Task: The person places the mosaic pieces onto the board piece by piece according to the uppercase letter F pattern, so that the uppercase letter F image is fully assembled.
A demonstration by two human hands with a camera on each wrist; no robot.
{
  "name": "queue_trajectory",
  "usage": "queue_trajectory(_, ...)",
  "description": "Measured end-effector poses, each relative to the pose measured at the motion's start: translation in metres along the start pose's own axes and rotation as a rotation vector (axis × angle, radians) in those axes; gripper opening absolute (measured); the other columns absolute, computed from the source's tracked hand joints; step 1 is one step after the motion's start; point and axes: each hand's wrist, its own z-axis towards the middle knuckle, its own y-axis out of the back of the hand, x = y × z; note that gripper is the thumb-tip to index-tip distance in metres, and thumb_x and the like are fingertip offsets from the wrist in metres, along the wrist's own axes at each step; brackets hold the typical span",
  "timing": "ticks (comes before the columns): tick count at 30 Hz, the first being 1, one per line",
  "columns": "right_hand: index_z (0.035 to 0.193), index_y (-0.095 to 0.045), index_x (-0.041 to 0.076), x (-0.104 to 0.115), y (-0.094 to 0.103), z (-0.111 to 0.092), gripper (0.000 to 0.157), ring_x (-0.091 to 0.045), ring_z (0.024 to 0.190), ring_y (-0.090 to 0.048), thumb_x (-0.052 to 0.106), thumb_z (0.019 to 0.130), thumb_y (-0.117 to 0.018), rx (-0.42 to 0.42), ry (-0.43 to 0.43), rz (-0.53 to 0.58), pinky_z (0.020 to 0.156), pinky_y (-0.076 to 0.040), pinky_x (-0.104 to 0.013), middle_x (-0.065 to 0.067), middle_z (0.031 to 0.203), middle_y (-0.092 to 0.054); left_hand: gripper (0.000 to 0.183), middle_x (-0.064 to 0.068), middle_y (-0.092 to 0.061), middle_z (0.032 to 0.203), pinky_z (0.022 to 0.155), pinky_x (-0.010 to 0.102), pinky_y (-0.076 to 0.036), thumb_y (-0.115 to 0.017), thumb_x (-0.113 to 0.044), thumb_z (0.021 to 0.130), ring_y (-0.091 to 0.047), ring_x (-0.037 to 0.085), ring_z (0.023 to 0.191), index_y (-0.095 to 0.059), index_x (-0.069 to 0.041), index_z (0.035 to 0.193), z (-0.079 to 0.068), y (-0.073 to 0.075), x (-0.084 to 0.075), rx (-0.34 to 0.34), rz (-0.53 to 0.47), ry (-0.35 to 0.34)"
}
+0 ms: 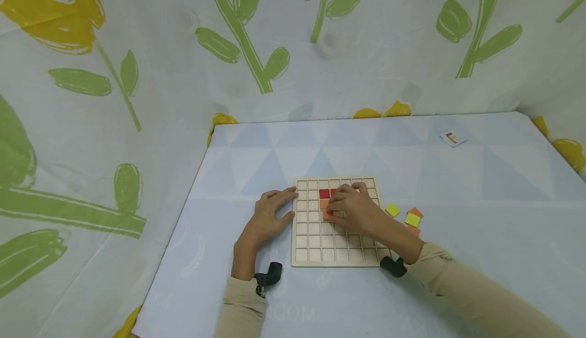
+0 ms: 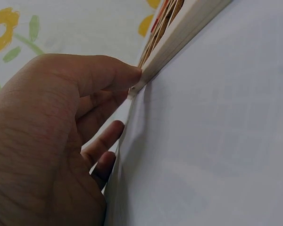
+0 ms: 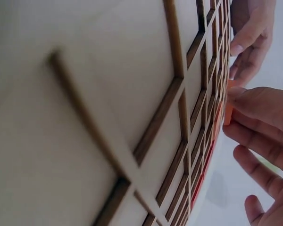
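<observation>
Orange flat tile [image 1: 326, 215] sits pinched by your right hand [image 1: 354, 209], just nearside of a seated orange square [image 1: 324, 204]. Your left hand [image 1: 271, 213], fingers wide, touches the pale wooden grid board [image 1: 315, 242].

Long, creased beige sleeves [image 1: 480, 288] with stubby black wrist-worn cameras [image 1: 273, 274] beside both cuffs [image 1: 244, 285]

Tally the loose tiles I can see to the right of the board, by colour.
Yellow tiles: 2
Orange tiles: 2
Total: 4 showing; the right forearm may hide more.
</observation>
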Motion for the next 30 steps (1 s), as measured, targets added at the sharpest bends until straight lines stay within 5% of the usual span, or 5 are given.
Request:
queue_trajectory(15,0.087,-0.080,0.018,0.001,-0.007,0.000,0.008,-0.020,0.105,-0.059,0.022,0.081,-0.084,0.027,0.048,-0.082,0.092,-0.038,-0.053,0.004,0.099,-0.072,0.049,-0.016,-0.044,0.153,0.112,0.055,-0.023,-0.063,-0.024,0.094,-0.034,0.024,0.138,-0.058,-0.023,0.143,-0.001,0.000,0.000,-0.007,0.013,-0.007)
queue_trajectory(30,0.097,-0.078,0.014,-0.015,0.015,-0.018,0.019,-0.022,0.108,-0.057,0.014,0.079,-0.084,-0.038,-0.006,0.022,0.092,-0.034,-0.056,0.003,0.102,-0.070,0.050,-0.018,-0.040,0.154,0.113,0.051,-0.022,-0.060,-0.026,0.096,-0.031,0.020,0.140,-0.055,-0.026,0.145,0.000,0.001,-0.002,0.027,0.030,0.023)
